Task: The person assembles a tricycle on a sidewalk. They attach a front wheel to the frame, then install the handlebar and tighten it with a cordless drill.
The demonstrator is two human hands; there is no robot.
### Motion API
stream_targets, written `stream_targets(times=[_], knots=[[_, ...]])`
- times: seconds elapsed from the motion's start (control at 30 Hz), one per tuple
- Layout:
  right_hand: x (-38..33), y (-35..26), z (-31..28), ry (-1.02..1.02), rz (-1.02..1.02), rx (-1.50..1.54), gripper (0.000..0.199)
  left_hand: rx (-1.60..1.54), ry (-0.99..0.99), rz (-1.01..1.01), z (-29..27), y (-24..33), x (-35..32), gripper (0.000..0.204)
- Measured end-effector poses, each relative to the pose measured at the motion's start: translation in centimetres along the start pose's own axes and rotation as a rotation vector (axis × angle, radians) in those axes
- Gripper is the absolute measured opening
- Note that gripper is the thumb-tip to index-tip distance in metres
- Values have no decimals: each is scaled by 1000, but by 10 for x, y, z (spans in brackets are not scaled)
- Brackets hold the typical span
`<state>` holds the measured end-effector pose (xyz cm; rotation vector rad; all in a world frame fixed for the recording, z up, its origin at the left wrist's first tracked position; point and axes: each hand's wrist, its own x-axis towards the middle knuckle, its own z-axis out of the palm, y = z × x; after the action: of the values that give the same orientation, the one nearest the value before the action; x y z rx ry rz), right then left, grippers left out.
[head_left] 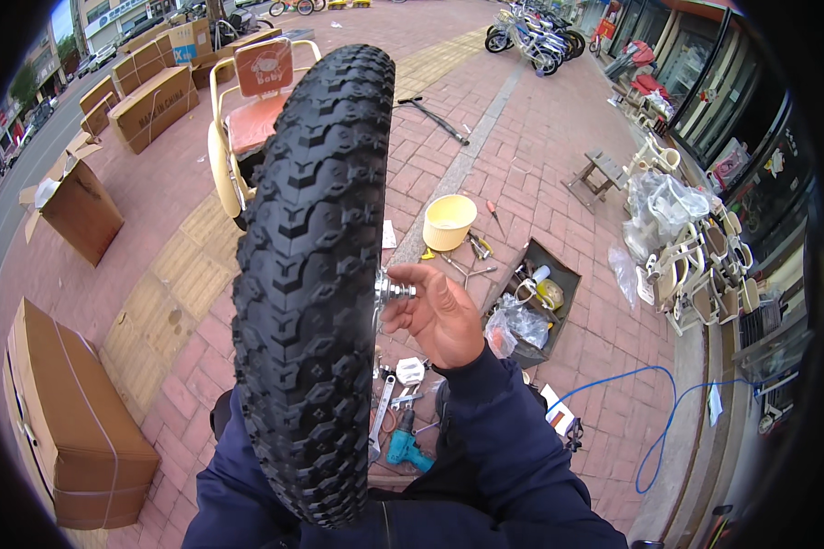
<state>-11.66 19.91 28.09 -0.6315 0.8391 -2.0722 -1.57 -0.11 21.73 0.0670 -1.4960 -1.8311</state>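
Note:
A small bicycle wheel with a thick knobbly black tyre (316, 265) stands upright right in front of me and fills the middle of the view. From its right side sticks out a silver threaded axle (397, 291) with nuts on it. My right hand (441, 318) is closed at the axle, its fingers round the end and partly behind it. The left sleeve (238, 471) comes up on the wheel's other side, but the tyre hides my left hand. Below the right hand lie a wrench (384, 403), a white pedal (410, 371) and a teal power drill (408, 448).
A yellow bucket (449, 222) and an open toolbox (572, 274) stand on the brick pavement ahead. Cardboard boxes (87, 412) line the left, near a child seat (258, 123). To the right are a blue hose (645, 369), a small stool (597, 176) and stacked seat parts (696, 274).

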Motion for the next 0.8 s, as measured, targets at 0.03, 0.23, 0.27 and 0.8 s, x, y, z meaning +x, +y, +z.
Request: stream_targets(times=[0.03, 0.23, 0.27, 0.8], knots=[[1, 0, 3, 58, 51, -23, 45, -1, -1, -1, -2, -1, 0, 48], [-5, -2, 26, 166, -85, 35, 35, -63, 42, -13, -6, -15, -1, 54], [-6, -3, 30, 204, -76, 162, 32, -22, 30, -3, -7, -17, -1, 54], [-3, -10, 43, 333, 45, 51, 16, 261, 0, 39, 4, -9, 3, 38]])
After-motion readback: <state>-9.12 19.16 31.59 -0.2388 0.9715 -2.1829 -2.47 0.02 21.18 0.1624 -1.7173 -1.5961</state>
